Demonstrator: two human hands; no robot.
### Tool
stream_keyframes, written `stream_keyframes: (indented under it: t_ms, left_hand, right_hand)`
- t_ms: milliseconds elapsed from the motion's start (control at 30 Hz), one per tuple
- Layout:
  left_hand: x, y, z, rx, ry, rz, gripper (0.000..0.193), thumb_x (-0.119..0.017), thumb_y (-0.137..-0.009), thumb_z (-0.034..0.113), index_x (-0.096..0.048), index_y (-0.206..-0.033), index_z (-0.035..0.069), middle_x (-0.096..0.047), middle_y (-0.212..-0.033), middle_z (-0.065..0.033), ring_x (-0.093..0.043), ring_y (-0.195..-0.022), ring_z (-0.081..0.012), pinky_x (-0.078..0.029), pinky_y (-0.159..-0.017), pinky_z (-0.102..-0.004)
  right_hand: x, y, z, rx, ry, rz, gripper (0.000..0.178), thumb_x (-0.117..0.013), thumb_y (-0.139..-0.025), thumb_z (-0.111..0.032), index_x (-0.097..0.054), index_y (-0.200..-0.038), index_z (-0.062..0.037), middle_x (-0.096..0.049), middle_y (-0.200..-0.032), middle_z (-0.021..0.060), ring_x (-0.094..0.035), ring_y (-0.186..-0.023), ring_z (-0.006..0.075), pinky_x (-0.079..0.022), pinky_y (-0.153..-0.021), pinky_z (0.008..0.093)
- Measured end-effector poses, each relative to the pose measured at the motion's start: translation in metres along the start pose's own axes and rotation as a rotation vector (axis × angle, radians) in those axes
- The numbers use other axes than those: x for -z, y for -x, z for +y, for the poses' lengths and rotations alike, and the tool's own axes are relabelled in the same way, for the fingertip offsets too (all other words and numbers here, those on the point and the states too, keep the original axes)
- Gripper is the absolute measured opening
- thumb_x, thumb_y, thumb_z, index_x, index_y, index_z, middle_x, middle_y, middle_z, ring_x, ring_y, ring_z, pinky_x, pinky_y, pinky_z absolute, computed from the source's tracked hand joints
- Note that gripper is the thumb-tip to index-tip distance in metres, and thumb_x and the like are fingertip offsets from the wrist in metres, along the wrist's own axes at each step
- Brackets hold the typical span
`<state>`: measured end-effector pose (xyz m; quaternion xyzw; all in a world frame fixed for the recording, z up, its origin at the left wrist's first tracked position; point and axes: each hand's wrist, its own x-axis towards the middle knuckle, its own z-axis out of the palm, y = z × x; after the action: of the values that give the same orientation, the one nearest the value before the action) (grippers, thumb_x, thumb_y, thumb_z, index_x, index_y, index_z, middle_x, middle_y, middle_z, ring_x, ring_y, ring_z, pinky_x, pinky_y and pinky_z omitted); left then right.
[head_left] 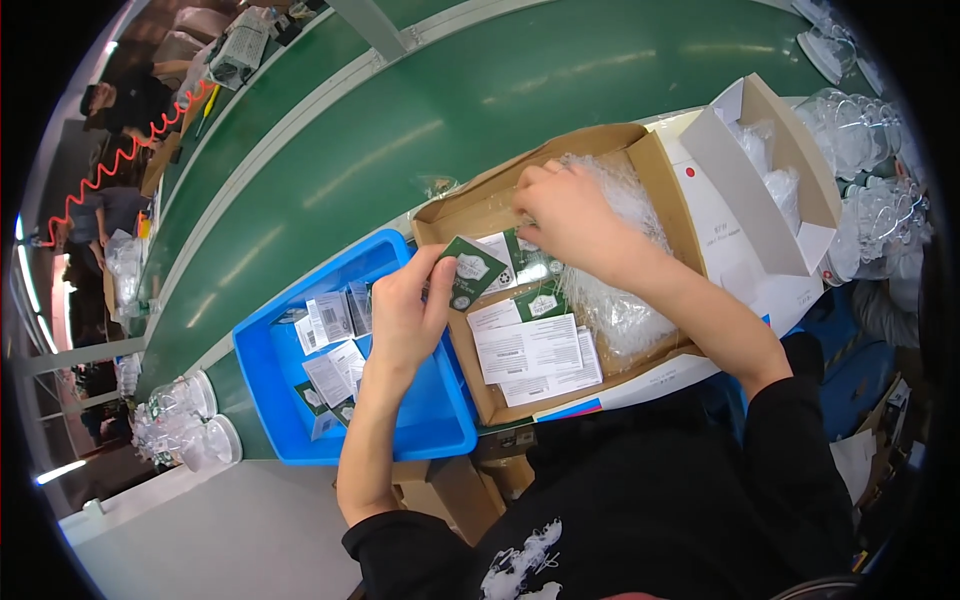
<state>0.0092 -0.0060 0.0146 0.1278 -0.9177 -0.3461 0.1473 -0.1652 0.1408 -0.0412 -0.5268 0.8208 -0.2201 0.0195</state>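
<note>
My left hand (pixel 405 305) pinches a small green card (pixel 472 270) with a white emblem between thumb and fingers, above the left edge of a shallow cardboard tray (pixel 682 215). Over the far part of that tray, my right hand (pixel 568 205) is closed with its fingers curled; anything in them is too small or hidden to name. It is beside a heap of thin clear plastic strands (pixel 630 300). White printed leaflets (pixel 530 350) and another green card (pixel 540 303) lie in the tray. To the left, a blue plastic bin (pixel 420 442) holds several small folded cards (pixel 330 318).
An open white box (pixel 690 135) with plastic bags (pixel 782 195) stands right of the tray. Clear domed plastic items (pixel 845 130) cluster at far right, with others (pixel 190 420) at left. A green work surface (pixel 370 160) stretches behind. A red coiled hose (pixel 125 155) hangs far left, near people.
</note>
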Motion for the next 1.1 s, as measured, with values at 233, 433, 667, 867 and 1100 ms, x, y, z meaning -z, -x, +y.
stream_keyframes:
  t_ms: [233,433,667,867,1100]
  left_hand:
    - [-0.002,-0.001,0.001,0.015,-0.006,-0.029,0.014,-0.059,-0.094,0.010,-0.065,-0.102,0.001,-0.066,-0.073,-0.0149,-0.066,-0.062,-0.0259,-0.050,-0.056,-0.0322]
    - [0.000,-0.003,-0.002,-0.001,-0.008,-0.002,0.013,-0.061,-0.093,0.011,-0.066,-0.102,0.002,-0.066,-0.073,-0.0146,-0.066,-0.062,-0.0268,-0.050,-0.055,-0.0328]
    - [-0.002,-0.002,0.000,0.046,-0.035,-0.065,0.016,-0.061,-0.092,0.008,-0.065,-0.106,0.002,-0.068,-0.081,-0.0178,-0.069,-0.069,-0.0290,-0.052,-0.060,-0.0334]
    - [-0.009,-0.006,0.000,0.023,0.083,0.065,0.021,-0.059,-0.091,0.002,-0.064,-0.111,0.003,-0.068,-0.094,-0.0179,-0.069,-0.078,-0.0287,-0.052,-0.065,-0.0322]
    - [-0.009,-0.007,0.000,-0.093,-0.001,-0.030,0.023,-0.065,-0.086,0.004,-0.066,-0.109,0.004,-0.068,-0.090,-0.0114,-0.066,-0.076,-0.0253,-0.052,-0.067,-0.0312]
  right_hand:
    - [-0.002,-0.002,-0.002,0.007,-0.079,-0.018,0.010,-0.073,-0.073,-0.011,-0.068,-0.080,-0.0082,-0.063,-0.090,0.0051,-0.058,-0.097,0.0261,-0.045,-0.086,0.0395]
    - [0.015,-0.012,-0.017,0.204,-0.414,0.303,0.013,-0.075,-0.075,-0.012,-0.063,-0.079,-0.0059,-0.064,-0.085,0.0046,-0.060,-0.092,0.0258,-0.048,-0.078,0.0388]
    - [0.034,-0.009,-0.027,0.094,-0.700,0.372,0.019,-0.076,-0.082,-0.017,-0.061,-0.081,-0.0044,-0.063,-0.077,0.0037,-0.059,-0.069,0.0152,-0.046,-0.059,0.0274]
    - [0.028,-0.005,-0.027,0.081,-1.067,0.315,0.018,-0.073,-0.087,-0.014,-0.060,-0.087,-0.0018,-0.063,-0.075,0.0017,-0.058,-0.063,0.0056,-0.045,-0.055,0.0199]
    - [0.030,-0.001,-0.033,0.086,-1.223,0.244,0.017,-0.070,-0.090,-0.011,-0.057,-0.090,0.0002,-0.064,-0.079,0.0051,-0.065,-0.072,0.0093,-0.051,-0.063,0.0204]
